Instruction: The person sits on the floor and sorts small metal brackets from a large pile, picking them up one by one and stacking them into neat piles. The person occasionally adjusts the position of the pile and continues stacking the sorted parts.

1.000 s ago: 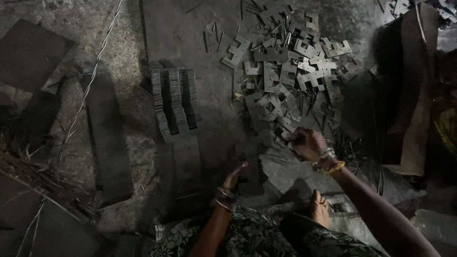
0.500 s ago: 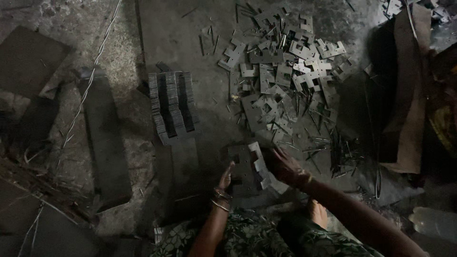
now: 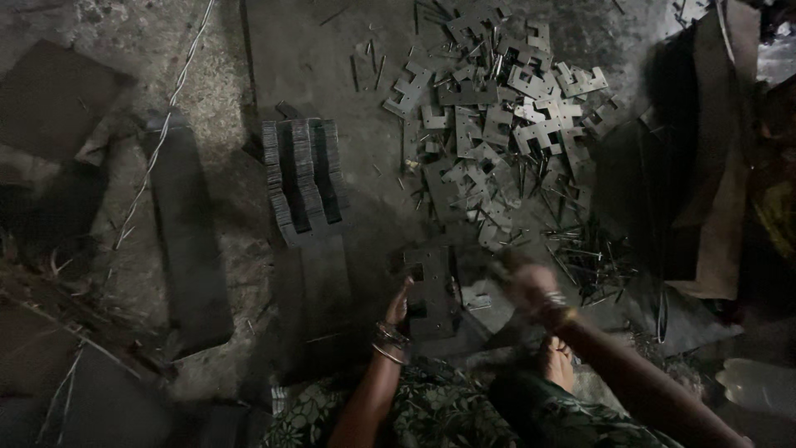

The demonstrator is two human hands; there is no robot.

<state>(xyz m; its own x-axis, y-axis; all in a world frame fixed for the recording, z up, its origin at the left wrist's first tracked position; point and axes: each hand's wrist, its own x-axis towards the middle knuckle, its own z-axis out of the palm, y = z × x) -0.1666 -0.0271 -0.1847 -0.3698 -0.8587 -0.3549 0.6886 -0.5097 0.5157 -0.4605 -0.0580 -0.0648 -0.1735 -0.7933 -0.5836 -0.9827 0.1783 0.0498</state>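
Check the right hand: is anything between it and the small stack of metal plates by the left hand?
Nothing visible. The right hand, blurred, is just right of the small stack of metal plates that the left hand touches; only bare floor shows between them.

Near the bottom centre, left hand (image 3: 399, 305) against the left edge of a small stack of plates (image 3: 431, 290) on the floor, right hand (image 3: 529, 286) just to the right of that stack. Beyond the stack and to the right, a scattered heap of loose plates (image 3: 497, 124), with a bundle of thin strips (image 3: 589, 261) at its near right edge; left of the heap, a neat row of stacked plates (image 3: 303, 174) on edge. Farther left, a twisted wire (image 3: 162, 141) across the floor beside a long flat board (image 3: 189, 241); at far right, a cardboard box (image 3: 713, 166).
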